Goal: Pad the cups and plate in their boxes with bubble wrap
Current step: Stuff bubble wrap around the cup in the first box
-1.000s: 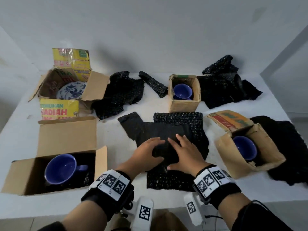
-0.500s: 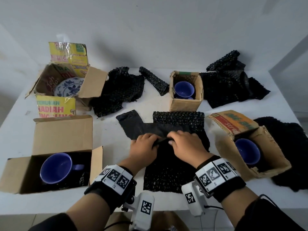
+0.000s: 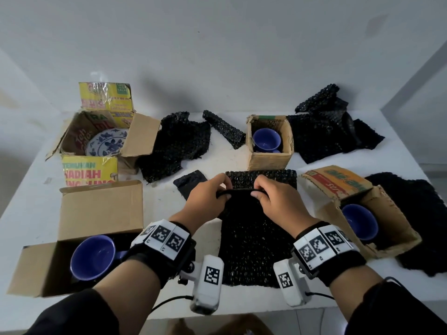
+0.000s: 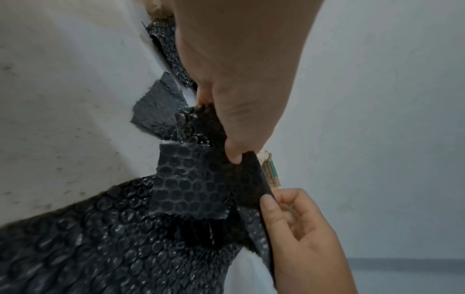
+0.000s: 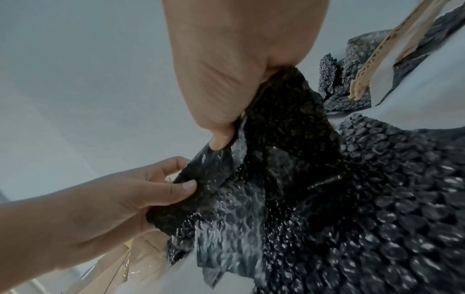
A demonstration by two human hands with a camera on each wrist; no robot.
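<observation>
On a white worktop (image 3: 33,204), a person lifts the folded edge of a black bubble-wrap sheet (image 3: 254,238) while four opened cardboard boxes wait for padding. Far left of the sheet, a yellow-printed carton (image 3: 89,170) holds a blue-and-white patterned plate (image 3: 106,142); nearer on that side, a plain brown box (image 3: 96,209) lies open with a blue cup (image 3: 93,257) inside. Just left of the sheet's raised fold, the left hand (image 3: 205,199) pinches that fold, its fingers (image 4: 235,153) curled round the black film. Just right of it, the right hand (image 3: 278,201) grips the same fold, thumb and fingers (image 5: 221,139) clamped on the wrap. Beyond the sheet stands a small square box (image 3: 268,157) with a second blue cup (image 3: 266,141); to the sheet's right, a tilted box with a green-and-red flap (image 3: 338,182) holds a third blue cup (image 3: 360,221). Loose black bubble-wrap pieces (image 3: 179,143) lie between the boxes, and more of it lies past the small square box. No wrap can be seen over any cup or the plate, so the padding appears largely undone. The risks ahead, as judged here: the thin film could tear or slip if the two hands pull apart unevenly; the trailing sheet could drag against the tilted box and tip its cup out; and a wad pushed in too hard could knock a cup against cardboard or leave the plate's rim bare.
</observation>
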